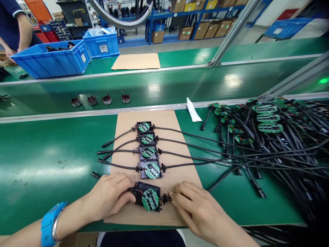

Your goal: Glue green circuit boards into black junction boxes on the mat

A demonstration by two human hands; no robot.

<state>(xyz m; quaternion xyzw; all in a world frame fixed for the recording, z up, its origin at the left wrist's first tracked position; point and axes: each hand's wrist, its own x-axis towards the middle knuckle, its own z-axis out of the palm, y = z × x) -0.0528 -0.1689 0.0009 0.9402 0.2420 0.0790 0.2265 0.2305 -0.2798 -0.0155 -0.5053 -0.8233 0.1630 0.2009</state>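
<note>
A black housing with a round green circuit board [149, 199] lies at the near end of a brown cardboard sheet [177, 178]. My left hand [110, 195] grips the housing's left side, fingers curled on it. My right hand [192, 206] pinches the cable fitting on its right side. Beyond it, several like housings with boards [148, 151] lie in a column on the cardboard, each with black cables running left and right.
A large tangled pile of cabled boards [272, 137] covers the right of the green bench. Several small wound coils [106, 100] and a white tube [192, 110] sit on the conveyor. Blue bins [51, 60] and another person's arm [23, 29] are far left.
</note>
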